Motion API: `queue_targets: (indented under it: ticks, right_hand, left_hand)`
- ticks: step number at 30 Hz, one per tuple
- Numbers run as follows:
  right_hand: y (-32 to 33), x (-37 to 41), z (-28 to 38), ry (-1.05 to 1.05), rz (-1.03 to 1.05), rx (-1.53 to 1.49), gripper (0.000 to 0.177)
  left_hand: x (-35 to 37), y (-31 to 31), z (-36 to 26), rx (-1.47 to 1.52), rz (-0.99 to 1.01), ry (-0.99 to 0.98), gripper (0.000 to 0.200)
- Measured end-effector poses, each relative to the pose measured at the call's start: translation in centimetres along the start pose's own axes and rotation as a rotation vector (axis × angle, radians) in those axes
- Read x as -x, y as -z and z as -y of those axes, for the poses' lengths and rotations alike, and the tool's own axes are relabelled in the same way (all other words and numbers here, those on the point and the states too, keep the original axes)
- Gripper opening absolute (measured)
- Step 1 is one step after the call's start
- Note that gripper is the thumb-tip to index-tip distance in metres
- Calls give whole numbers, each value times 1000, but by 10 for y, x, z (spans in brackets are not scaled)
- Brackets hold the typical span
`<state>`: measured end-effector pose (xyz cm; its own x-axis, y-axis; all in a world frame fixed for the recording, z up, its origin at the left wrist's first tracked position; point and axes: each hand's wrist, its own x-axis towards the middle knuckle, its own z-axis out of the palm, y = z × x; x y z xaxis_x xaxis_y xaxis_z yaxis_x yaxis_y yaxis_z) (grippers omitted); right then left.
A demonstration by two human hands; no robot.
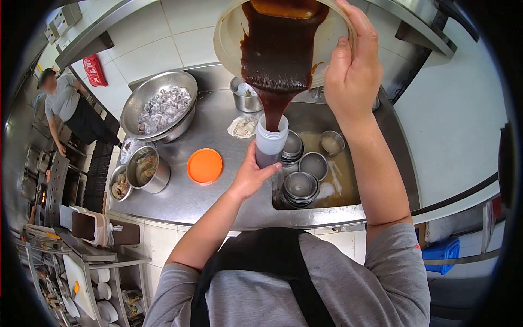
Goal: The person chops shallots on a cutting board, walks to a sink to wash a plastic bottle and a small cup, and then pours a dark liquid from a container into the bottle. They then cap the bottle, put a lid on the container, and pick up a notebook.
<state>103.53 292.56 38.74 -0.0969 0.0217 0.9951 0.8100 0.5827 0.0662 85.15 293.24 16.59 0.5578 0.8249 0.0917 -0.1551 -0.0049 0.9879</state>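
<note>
My right hand (pixel 355 76) grips the rim of a pale plastic tub (pixel 229 41), tilted high over the counter. Thick dark brown sauce (pixel 278 68) runs from the tub's lip in a narrowing stream. It enters the mouth of a translucent squeeze bottle (pixel 271 143), which stands upright without a cap. My left hand (pixel 254 173) is wrapped around the bottle's lower part, and dark sauce shows through its wall. An orange lid (pixel 205 166) lies flat on the counter, left of my left hand.
The sink (pixel 348 188) holds murky water and stacked metal bowls (pixel 300 188). On the steel counter (pixel 218 111) are a large bowl of sliced seafood (pixel 164 109), a metal pot (pixel 147 169), a crumpled cloth (pixel 242 127) and a small pot (pixel 246 97). Another person (pixel 68 103) stands far left.
</note>
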Motion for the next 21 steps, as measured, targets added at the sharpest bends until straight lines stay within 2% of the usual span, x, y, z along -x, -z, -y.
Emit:
queue_targets:
  ticks: [21]
  right_hand:
    - [-3, 0, -5, 49, -10, 5, 50]
  left_hand:
    - [-8, 0, -7, 35, 1, -78, 81]
